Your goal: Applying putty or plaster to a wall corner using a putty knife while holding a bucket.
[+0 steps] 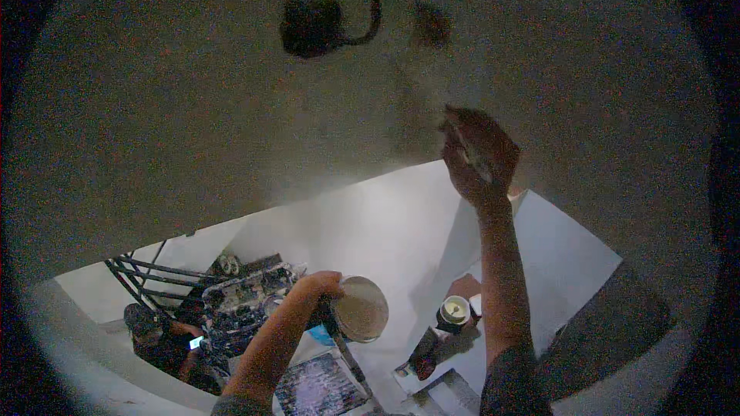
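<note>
My right hand (480, 154) is raised against a shadowed grey plastered surface (193, 123), fingers closed round a thin pale tool, perhaps a scraper, mostly hidden by the hand. Above it are a dark box (310, 25) with a looping cable and a smaller dark patch (432, 25). Lower down, my left hand (320, 286) grips the rim or handle of a round pan (362, 308) of beige material. A dark bar or strap runs down beneath that hand.
A person (146, 335) with a lit screen in hand sits at lower left, beside dark metal railings (139, 273) and a paint-spattered platform (247, 296). A speckled board (320, 389) lies below. A white bucket (455, 310) stands on a ledge at right, near white walls (570, 254).
</note>
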`<state>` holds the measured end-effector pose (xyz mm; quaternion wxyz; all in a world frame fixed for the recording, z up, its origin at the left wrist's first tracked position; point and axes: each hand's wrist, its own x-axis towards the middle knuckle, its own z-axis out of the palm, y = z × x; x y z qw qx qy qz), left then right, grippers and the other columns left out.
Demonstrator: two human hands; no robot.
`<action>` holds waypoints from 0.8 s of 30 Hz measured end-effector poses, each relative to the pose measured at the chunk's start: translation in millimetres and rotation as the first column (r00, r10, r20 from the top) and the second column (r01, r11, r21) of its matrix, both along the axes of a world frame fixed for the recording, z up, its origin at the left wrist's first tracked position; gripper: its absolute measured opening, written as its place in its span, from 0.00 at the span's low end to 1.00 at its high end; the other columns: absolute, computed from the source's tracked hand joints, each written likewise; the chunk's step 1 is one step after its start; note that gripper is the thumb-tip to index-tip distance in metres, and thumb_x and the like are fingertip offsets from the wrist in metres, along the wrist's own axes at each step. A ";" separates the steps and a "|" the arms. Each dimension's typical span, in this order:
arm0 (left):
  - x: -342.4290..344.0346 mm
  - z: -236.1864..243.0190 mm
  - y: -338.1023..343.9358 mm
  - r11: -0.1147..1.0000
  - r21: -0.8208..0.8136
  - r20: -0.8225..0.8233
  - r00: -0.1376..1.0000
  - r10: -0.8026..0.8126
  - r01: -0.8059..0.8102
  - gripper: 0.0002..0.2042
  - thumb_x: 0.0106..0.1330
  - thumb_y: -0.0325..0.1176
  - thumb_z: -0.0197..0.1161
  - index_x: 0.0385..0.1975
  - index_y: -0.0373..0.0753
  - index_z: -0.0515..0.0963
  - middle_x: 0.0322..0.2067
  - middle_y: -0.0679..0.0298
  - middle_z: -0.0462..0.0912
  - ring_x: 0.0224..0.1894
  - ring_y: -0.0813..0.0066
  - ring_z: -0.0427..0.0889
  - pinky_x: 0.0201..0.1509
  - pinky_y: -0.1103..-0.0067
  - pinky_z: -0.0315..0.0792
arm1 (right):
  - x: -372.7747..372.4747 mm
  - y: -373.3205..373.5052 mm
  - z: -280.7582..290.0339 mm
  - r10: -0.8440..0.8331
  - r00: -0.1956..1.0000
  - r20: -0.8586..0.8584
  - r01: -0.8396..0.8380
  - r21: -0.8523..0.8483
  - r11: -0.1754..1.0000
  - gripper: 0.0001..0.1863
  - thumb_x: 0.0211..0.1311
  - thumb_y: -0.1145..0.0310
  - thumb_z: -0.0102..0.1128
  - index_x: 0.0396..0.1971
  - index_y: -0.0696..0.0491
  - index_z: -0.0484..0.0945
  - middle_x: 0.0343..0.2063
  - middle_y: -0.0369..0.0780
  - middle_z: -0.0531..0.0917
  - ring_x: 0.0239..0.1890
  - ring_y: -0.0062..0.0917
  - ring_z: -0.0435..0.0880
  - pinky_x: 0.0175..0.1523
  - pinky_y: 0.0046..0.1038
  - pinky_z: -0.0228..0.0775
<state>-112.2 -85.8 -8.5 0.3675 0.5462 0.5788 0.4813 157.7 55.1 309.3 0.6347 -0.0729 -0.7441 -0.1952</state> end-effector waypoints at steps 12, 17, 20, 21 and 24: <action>6.6 3.7 -0.6 0.999 0.049 0.062 0.998 0.013 -0.016 0.09 0.59 0.35 0.57 0.29 0.34 0.74 0.27 0.66 0.76 0.35 0.71 0.76 0.41 0.74 0.70 | 12.7 49.8 -6.0 0.184 0.947 -0.262 -0.253 -0.261 0.931 0.10 0.59 0.66 0.52 0.36 0.52 0.81 0.37 0.41 0.82 0.41 0.34 0.79 0.46 0.36 0.70; 43.1 55.3 -13.5 0.995 0.063 -0.814 0.572 0.095 -0.074 0.09 0.57 0.35 0.57 0.27 0.35 0.72 0.28 0.59 0.78 0.36 0.58 0.79 0.41 0.71 0.70 | 3.9 59.0 -23.3 0.241 0.955 -0.170 -0.288 -0.361 0.887 0.08 0.57 0.69 0.53 0.31 0.52 0.82 0.34 0.41 0.83 0.40 0.31 0.80 0.43 0.34 0.71; 39.3 52.4 -20.7 0.991 0.116 -0.593 0.796 0.121 -0.064 0.08 0.56 0.35 0.57 0.27 0.36 0.72 0.28 0.54 0.77 0.37 0.53 0.78 0.40 0.70 0.71 | 14.6 54.7 -35.6 0.119 0.991 0.069 -0.086 -0.368 0.926 0.11 0.60 0.66 0.50 0.30 0.51 0.82 0.36 0.40 0.83 0.41 0.29 0.80 0.48 0.32 0.69; 36.1 43.5 -22.4 0.962 0.268 -0.660 0.718 0.220 -0.048 0.08 0.56 0.34 0.57 0.27 0.37 0.72 0.28 0.54 0.77 0.37 0.54 0.78 0.39 0.70 0.71 | 23.6 42.7 -30.0 0.269 0.961 0.060 -0.201 -0.516 0.833 0.12 0.60 0.64 0.49 0.31 0.50 0.82 0.36 0.39 0.83 0.41 0.30 0.79 0.49 0.32 0.68; 49.6 67.0 -15.4 0.984 0.175 -0.779 0.607 0.160 -0.036 0.07 0.56 0.33 0.57 0.27 0.37 0.72 0.28 0.55 0.77 0.36 0.56 0.79 0.39 0.71 0.71 | 51.9 81.3 -40.1 0.281 0.960 -0.018 -0.232 -0.617 0.752 0.14 0.61 0.60 0.48 0.37 0.48 0.81 0.33 0.36 0.84 0.43 0.31 0.79 0.54 0.33 0.66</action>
